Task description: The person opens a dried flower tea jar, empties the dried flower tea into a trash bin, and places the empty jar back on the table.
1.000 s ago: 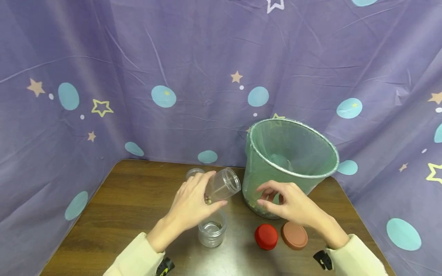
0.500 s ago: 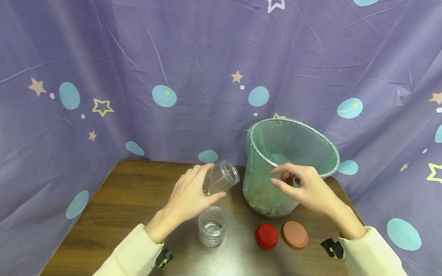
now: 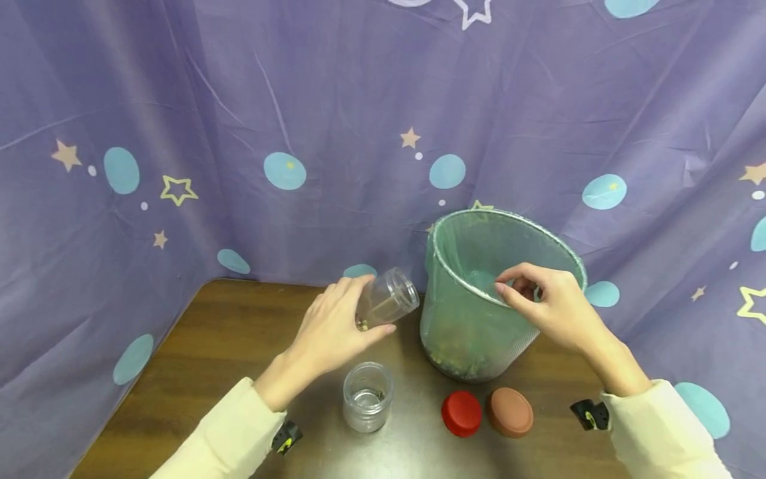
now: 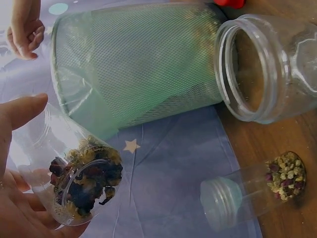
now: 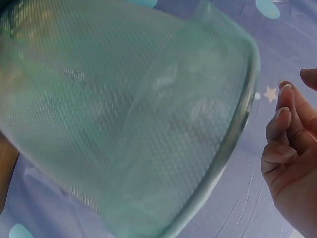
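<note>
My left hand (image 3: 332,326) grips a clear jar (image 3: 385,297), tilted with its mouth up to the right. Dried flowers (image 4: 89,183), dark and yellow, lie at its bottom. Below this hand stands an open wide-mouthed clear jar (image 3: 368,399) with a few dark bits inside. Over the near rim of the mesh bin (image 3: 473,332) is my right hand (image 3: 547,299), fingers loosely curled and thumb close to the index finger. In the right wrist view a gap parts thumb and fingers (image 5: 286,116), and nothing shows between them.
A red lid (image 3: 461,413) and an orange-brown lid (image 3: 510,412) lie in front of the bin, which has a green liner. Another clear jar (image 4: 252,196) holding dried buds stands behind my left hand, hidden in the head view. A purple curtain (image 3: 335,120) borders the wooden table (image 3: 197,372).
My right hand has moved up and to the right, from before the bin to its rim, its thumb and index finger drawing closer. My left hand has risen slightly with the tilted jar.
</note>
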`<control>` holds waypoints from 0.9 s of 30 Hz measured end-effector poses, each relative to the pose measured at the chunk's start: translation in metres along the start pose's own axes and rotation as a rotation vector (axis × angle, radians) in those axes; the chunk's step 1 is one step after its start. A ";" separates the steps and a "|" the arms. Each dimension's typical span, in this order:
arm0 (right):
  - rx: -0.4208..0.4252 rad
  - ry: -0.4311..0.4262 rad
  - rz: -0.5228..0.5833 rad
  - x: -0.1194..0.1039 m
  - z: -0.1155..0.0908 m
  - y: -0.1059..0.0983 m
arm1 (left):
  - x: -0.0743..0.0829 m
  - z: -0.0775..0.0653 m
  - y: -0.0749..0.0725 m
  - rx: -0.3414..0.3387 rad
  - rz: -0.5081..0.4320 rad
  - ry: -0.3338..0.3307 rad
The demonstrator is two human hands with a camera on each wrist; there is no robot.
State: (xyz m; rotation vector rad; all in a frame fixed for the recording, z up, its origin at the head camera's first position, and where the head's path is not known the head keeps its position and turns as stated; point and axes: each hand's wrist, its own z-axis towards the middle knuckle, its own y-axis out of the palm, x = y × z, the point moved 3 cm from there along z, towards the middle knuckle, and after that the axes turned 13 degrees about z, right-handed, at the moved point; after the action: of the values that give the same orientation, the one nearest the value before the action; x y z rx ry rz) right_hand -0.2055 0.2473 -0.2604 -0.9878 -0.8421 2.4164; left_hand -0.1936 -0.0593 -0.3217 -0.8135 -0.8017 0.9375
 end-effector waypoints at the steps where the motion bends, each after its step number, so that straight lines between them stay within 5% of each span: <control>1: 0.002 0.005 -0.009 0.002 0.000 -0.002 | 0.000 0.001 -0.001 0.002 0.000 -0.001; 16: 0.022 0.117 -0.253 0.039 0.008 -0.039 | 0.006 0.016 0.000 0.013 0.033 0.014; 27: 0.020 0.333 -0.403 0.066 0.013 -0.071 | 0.017 0.032 -0.003 0.036 0.057 0.048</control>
State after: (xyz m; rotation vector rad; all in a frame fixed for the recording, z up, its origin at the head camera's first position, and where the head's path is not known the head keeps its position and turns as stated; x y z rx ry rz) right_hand -0.2495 0.3318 -0.2383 -1.0570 -0.8038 1.8567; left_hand -0.2139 -0.0375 -0.3011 -0.8284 -0.7218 0.9765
